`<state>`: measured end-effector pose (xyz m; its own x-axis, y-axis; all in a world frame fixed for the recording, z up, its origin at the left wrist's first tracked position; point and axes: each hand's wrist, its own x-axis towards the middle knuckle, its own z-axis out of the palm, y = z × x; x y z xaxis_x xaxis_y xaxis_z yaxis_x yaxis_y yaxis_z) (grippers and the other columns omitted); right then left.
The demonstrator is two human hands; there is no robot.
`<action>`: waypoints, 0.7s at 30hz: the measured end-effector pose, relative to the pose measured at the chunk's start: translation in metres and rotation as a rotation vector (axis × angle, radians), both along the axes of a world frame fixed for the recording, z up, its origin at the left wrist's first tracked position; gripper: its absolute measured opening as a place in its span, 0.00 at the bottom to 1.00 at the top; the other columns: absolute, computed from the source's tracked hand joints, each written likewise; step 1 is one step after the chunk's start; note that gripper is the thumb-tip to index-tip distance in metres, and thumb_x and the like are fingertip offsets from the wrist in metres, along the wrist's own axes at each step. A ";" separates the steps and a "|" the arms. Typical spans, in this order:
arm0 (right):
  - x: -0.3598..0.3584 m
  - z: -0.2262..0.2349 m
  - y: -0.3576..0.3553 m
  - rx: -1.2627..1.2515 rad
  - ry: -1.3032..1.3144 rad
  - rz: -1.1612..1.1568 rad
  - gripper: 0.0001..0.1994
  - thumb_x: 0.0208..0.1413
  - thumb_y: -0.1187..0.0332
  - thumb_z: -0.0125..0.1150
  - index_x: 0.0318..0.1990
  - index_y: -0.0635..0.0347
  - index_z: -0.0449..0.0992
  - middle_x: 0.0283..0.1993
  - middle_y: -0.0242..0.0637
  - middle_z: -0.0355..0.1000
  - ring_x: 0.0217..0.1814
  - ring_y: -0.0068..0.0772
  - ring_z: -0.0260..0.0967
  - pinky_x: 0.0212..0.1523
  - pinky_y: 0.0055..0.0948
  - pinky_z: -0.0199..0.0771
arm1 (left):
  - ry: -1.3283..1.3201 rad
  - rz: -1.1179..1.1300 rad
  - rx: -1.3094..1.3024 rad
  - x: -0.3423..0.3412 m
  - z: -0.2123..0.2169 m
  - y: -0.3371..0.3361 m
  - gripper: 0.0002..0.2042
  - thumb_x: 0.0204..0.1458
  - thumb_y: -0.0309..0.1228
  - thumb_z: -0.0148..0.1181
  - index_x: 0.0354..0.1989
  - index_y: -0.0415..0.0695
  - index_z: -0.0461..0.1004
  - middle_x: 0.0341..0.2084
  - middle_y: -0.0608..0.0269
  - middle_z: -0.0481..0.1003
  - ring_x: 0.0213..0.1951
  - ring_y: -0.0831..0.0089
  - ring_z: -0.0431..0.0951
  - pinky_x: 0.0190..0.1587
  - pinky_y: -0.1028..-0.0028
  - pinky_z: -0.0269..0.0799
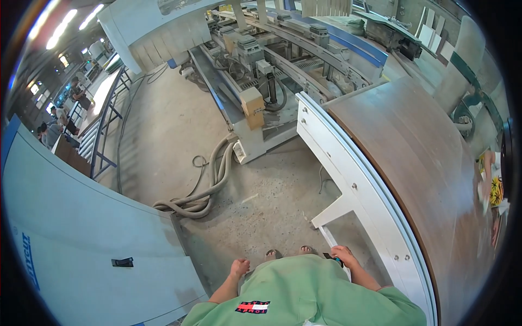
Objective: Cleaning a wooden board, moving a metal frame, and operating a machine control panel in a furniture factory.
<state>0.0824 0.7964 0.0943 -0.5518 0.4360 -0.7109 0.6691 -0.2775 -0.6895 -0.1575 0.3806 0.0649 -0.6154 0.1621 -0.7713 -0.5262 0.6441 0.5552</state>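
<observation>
My left hand (239, 268) hangs at my left side with its fingers curled in, and nothing shows in it. On my right, my right hand (342, 254) is closed around a small black and teal object (337, 261), mostly hidden by the fingers, so its kind is unclear. That hand is close to the white metal frame (348, 202) of a table with a brown wooden top (402, 127). To the left of my left hand stands a pale blue machine cabinet (92, 217) with a black latch (123, 262).
Ahead lies a dusty machine bed (261, 65) with rails and clamping blocks. Thick grey hoses (212, 187) run across the concrete floor (163, 119). At the far left, people work beside a roller conveyor (95, 133). Another person's arm (486, 176) reaches over the table at the right edge.
</observation>
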 end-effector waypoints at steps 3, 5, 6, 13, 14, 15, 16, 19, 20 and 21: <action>0.007 -0.006 0.018 0.111 0.005 0.101 0.16 0.49 0.61 0.58 0.40 0.65 0.76 0.31 0.36 0.73 0.33 0.26 0.70 0.35 0.26 0.70 | 0.131 -0.245 -0.083 0.009 0.009 0.017 0.16 0.49 0.37 0.53 0.37 0.36 0.77 0.27 0.56 0.78 0.29 0.70 0.79 0.32 0.72 0.74; 0.014 -0.008 0.026 0.103 -0.009 0.076 0.17 0.48 0.59 0.59 0.39 0.65 0.76 0.31 0.36 0.74 0.33 0.27 0.70 0.35 0.28 0.69 | 0.084 -0.168 -0.057 0.009 0.016 0.031 0.16 0.49 0.37 0.53 0.37 0.36 0.77 0.28 0.56 0.78 0.30 0.70 0.79 0.32 0.72 0.74; 0.016 -0.002 0.029 0.098 -0.026 0.052 0.18 0.48 0.58 0.59 0.38 0.65 0.77 0.32 0.37 0.74 0.33 0.27 0.70 0.35 0.29 0.69 | 0.036 -0.092 -0.027 0.009 0.016 0.035 0.16 0.48 0.37 0.53 0.38 0.37 0.77 0.28 0.56 0.78 0.30 0.71 0.79 0.32 0.72 0.74; 0.031 -0.002 0.046 0.033 -0.001 -0.032 0.18 0.46 0.56 0.60 0.35 0.65 0.78 0.31 0.37 0.73 0.32 0.29 0.69 0.34 0.29 0.68 | 0.055 -0.004 -0.016 -0.009 0.020 0.048 0.16 0.49 0.37 0.54 0.37 0.37 0.76 0.27 0.58 0.78 0.28 0.71 0.78 0.29 0.72 0.73; 0.033 -0.005 0.048 0.037 0.014 -0.025 0.18 0.46 0.57 0.60 0.34 0.65 0.78 0.30 0.37 0.72 0.32 0.29 0.69 0.33 0.29 0.68 | 0.049 0.006 -0.006 -0.009 0.020 0.049 0.15 0.49 0.37 0.54 0.37 0.37 0.76 0.27 0.58 0.77 0.27 0.71 0.78 0.29 0.73 0.73; 0.035 -0.008 0.050 0.041 0.028 -0.020 0.18 0.45 0.57 0.60 0.34 0.65 0.78 0.30 0.36 0.72 0.31 0.29 0.69 0.32 0.29 0.69 | 0.043 0.016 0.005 -0.009 0.020 0.051 0.15 0.49 0.37 0.54 0.37 0.37 0.76 0.27 0.59 0.77 0.27 0.71 0.78 0.28 0.73 0.73; 0.036 -0.011 0.052 0.038 0.029 -0.023 0.18 0.45 0.57 0.60 0.34 0.65 0.78 0.30 0.36 0.72 0.31 0.29 0.69 0.32 0.29 0.69 | 0.044 0.013 0.003 -0.009 0.021 0.053 0.15 0.49 0.37 0.54 0.37 0.37 0.76 0.27 0.59 0.77 0.27 0.71 0.78 0.28 0.73 0.73; 0.040 -0.022 0.054 0.010 0.053 -0.050 0.17 0.45 0.58 0.60 0.33 0.65 0.78 0.30 0.35 0.71 0.31 0.28 0.69 0.30 0.29 0.69 | 0.035 -0.006 0.011 -0.005 0.021 0.059 0.15 0.49 0.37 0.54 0.37 0.37 0.75 0.27 0.59 0.77 0.27 0.71 0.77 0.28 0.74 0.72; 0.041 -0.025 0.054 0.012 0.037 -0.052 0.17 0.45 0.58 0.60 0.33 0.65 0.78 0.30 0.35 0.71 0.31 0.28 0.69 0.29 0.29 0.69 | 0.026 -0.007 0.008 -0.003 0.022 0.061 0.15 0.49 0.37 0.54 0.38 0.37 0.75 0.27 0.59 0.77 0.27 0.71 0.78 0.28 0.74 0.72; 0.042 -0.028 0.055 0.014 0.020 -0.054 0.16 0.45 0.58 0.61 0.32 0.65 0.77 0.30 0.35 0.71 0.31 0.28 0.69 0.28 0.29 0.69 | 0.016 -0.008 0.006 0.000 0.023 0.063 0.16 0.50 0.37 0.54 0.38 0.37 0.75 0.27 0.59 0.77 0.27 0.71 0.78 0.27 0.74 0.72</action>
